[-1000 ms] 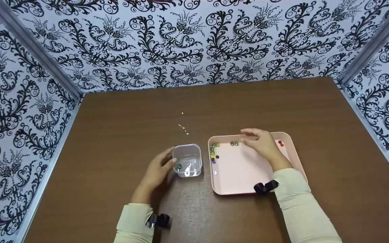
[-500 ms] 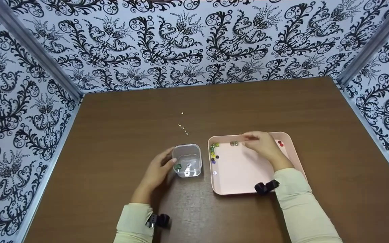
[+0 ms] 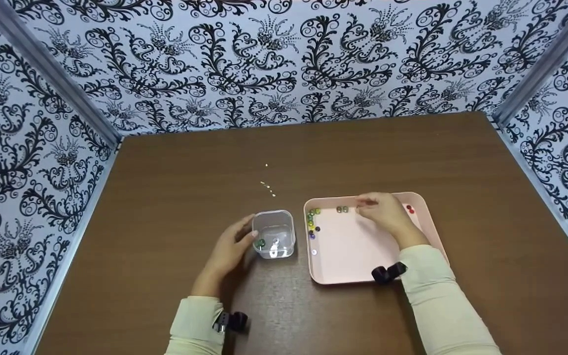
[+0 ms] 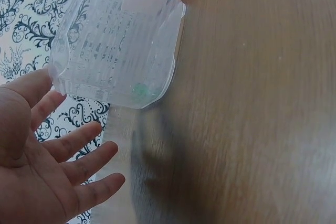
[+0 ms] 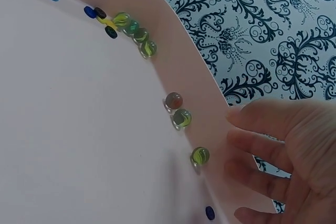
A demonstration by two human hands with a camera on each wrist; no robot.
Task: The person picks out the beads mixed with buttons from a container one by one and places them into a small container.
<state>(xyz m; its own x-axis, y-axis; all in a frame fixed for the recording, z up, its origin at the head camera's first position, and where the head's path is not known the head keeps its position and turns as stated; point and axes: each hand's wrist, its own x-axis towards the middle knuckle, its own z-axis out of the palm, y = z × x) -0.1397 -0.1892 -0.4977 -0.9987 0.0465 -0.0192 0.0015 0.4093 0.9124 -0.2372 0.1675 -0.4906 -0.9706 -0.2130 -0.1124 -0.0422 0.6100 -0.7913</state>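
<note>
Pink and smooth, the tray (image 3: 348, 256) lies right of centre in the head view, with the right hand (image 3: 385, 212) at its far side; the fingers are loosely extended, and no marble shows in their grasp. Nearest them, lower right of middle in the right wrist view, a green-swirled marble (image 5: 200, 156) rests beside the tray wall, with a touching pair of marbles (image 5: 178, 109) above it. At the head view's centre stands the clear box (image 3: 274, 219), something green (image 3: 260, 243) in its lower left corner; the left hand (image 3: 230, 246) touches its left side with thumb and forefinger, not clenched. The step looks like picking up marbles: best to lower thumb and forefinger around just one, using the wall as a backstop, since round glass would probably roll. A light touch should steady the box; a hard push might slide it. Whether the green is one marble or several is hard to tell. The left wrist view cuts off the box's top, the right hand covers part of the tray, and the pale flecks (image 3: 268, 187) could be crumbs or glare.
</note>
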